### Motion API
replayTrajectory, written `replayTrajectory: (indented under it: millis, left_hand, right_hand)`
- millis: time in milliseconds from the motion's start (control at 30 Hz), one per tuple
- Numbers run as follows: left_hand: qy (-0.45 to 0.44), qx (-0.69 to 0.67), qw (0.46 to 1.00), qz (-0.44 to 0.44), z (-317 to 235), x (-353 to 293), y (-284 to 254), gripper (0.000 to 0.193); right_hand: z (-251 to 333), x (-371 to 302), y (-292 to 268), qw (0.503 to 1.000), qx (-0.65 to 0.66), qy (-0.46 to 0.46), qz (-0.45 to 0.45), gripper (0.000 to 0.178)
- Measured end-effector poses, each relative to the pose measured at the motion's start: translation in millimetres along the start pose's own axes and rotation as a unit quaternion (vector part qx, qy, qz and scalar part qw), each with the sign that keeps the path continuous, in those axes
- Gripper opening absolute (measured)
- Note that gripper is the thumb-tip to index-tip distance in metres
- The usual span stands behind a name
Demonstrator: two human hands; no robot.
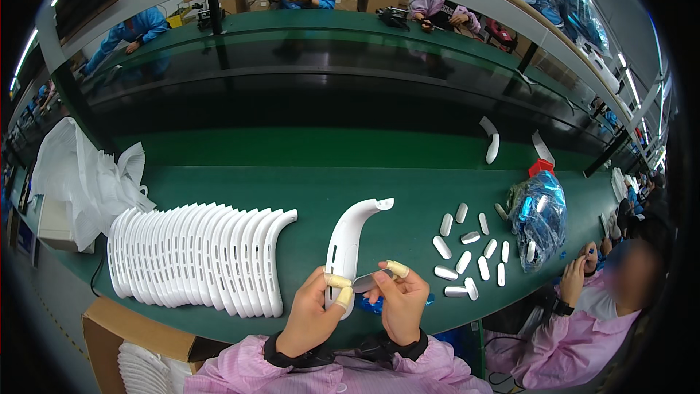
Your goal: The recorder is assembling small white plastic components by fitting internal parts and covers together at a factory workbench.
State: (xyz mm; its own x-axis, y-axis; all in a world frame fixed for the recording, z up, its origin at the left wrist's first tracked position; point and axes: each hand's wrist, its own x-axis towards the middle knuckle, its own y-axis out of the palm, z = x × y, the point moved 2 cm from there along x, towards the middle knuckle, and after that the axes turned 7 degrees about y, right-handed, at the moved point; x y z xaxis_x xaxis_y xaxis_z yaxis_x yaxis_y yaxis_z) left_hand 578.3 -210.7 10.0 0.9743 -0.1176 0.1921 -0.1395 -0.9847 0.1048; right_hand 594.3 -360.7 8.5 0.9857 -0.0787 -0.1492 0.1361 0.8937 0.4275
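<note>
Green worktop (240, 181) is shared by a standing row of white curved pieces (197, 259) at the left and scattered silver ovals (463, 263) at the right, with a blue plastic bag (543, 211) just beyond the ovals. Between these groups, a single white curved piece (347, 237) is set apart, its lower part partly covered by the left hand (312, 315). Just beside that lower part, a grey oval plate (372, 281) is pinched between the thumb and fingers of the right hand (401, 306). The left thumb and forefinger are nearly closed at the plate's near-left end; whether anything is gripped between them cannot be told. Judging by this pose, fingertip work on the plate's edge is the step in hand. A light, steady pinch by the right hand seems called for next, with fine control needed from the left fingertips.
</note>
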Motion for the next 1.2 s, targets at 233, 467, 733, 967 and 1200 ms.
replayTrajectory:
  millis: [233, 467, 733, 967, 1200]
  left_hand:
    - [0.059, 0.105, 0.992, -0.035, -2.0, 1.8, -0.4, 0.016]
    - [-0.028, -0.061, 0.997, -0.025, 4.2, 4.7, -6.2, 0.012]
    - [-0.171, -0.374, 0.911, -0.035, 4.1, 6.0, -13.7, 0.014]
    - [-0.171, -0.369, 0.913, 0.039, -0.4, 5.5, -14.8, 0.025]
    - [-0.145, -0.318, 0.936, 0.035, 7.2, 3.1, -9.7, 0.031]
  right_hand:
    - [13.8, -1.7, -0.2, 0.998, -0.067, 0.002, 0.014, 0.018]
    - [9.3, 7.0, -12.1, 0.993, 0.059, 0.088, 0.060, 0.018]
    - [19.7, 12.8, -15.2, 0.992, -0.011, 0.085, 0.092, 0.023]
    - [36.1, 26.7, 10.6, 0.965, -0.203, 0.033, 0.163, 0.026]
    - [41.5, 29.9, 17.0, 0.838, -0.463, -0.190, 0.218, 0.037]
